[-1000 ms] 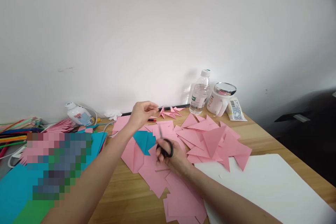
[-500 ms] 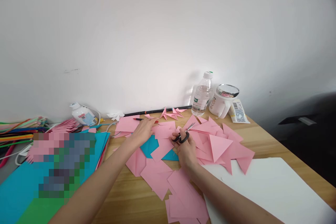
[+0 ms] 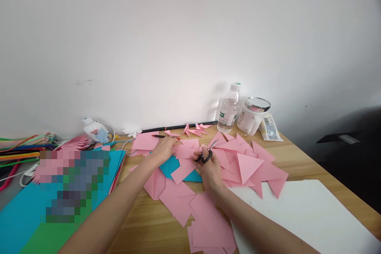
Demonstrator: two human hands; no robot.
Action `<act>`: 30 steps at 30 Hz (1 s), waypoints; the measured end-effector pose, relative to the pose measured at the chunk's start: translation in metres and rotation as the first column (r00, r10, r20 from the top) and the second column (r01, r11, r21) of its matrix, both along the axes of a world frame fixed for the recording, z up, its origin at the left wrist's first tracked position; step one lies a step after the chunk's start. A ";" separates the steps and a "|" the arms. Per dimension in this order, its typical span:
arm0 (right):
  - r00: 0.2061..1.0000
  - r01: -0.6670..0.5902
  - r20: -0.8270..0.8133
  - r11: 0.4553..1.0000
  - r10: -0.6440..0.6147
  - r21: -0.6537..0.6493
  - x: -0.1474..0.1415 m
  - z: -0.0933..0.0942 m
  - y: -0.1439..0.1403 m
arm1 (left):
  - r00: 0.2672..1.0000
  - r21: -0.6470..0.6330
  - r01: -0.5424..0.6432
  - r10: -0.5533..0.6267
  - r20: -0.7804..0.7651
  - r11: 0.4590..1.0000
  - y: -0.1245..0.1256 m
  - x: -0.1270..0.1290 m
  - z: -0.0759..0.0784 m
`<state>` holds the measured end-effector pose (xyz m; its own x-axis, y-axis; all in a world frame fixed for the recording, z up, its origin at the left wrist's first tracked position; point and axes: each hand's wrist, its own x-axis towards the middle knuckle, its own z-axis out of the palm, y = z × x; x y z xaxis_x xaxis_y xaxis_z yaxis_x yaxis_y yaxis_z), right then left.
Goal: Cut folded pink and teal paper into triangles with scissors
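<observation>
The scissors [image 3: 210, 155] pointed forward from the right hand [image 3: 211, 170], which was curled round them. Paper [image 3: 188, 150] lay beside the left hand [image 3: 164, 149], whose grip I couldn't tell.

Wooden table [image 3: 137, 222], pink papers [image 3: 208, 216], white sheet [image 3: 294, 214], 1 clear bottle [image 3: 228, 113], 1 mug [image 3: 245, 118]

right hand [image 3: 212, 171]: holds scissors [image 3: 210, 154] | left hand [image 3: 164, 150]: near pen [image 3: 158, 136], pink paper [image 3: 186, 151]
</observation>
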<state>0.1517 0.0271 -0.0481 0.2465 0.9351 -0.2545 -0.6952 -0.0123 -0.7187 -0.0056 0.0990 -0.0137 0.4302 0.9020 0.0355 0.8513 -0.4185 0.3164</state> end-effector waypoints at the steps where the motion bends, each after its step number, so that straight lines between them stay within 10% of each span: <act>1: 1.000 0.001 0.001 1.000 -0.001 0.008 0.000 0.000 0.000 | 1.000 0.009 -0.005 0.005 0.009 1.000 0.000 0.000 -0.001; 8: 0.999 -0.024 0.026 0.999 0.023 0.038 0.000 0.004 -0.003 | 0.994 0.039 -0.044 0.040 0.104 0.998 -0.003 0.000 0.010; 17: 0.994 -0.037 0.099 0.998 0.041 -0.042 0.000 0.004 -0.004 | 0.934 0.222 -0.252 0.177 0.310 0.942 -0.013 -0.015 0.080; 20: 0.988 -0.058 0.144 0.998 0.058 0.001 -0.001 0.007 -0.007 | 0.720 0.151 -0.421 0.228 0.656 0.895 -0.027 -0.013 0.090; 25: 0.949 -0.159 0.300 0.971 0.100 0.178 -0.002 0.011 -0.013 | 0.211 -0.304 -0.170 0.336 0.918 0.937 -0.055 0.003 0.068; 30: 0.929 -0.080 0.369 0.980 0.008 0.181 0.000 0.009 -0.013 | 0.189 -0.411 -0.077 0.418 0.889 0.908 -0.075 0.014 0.042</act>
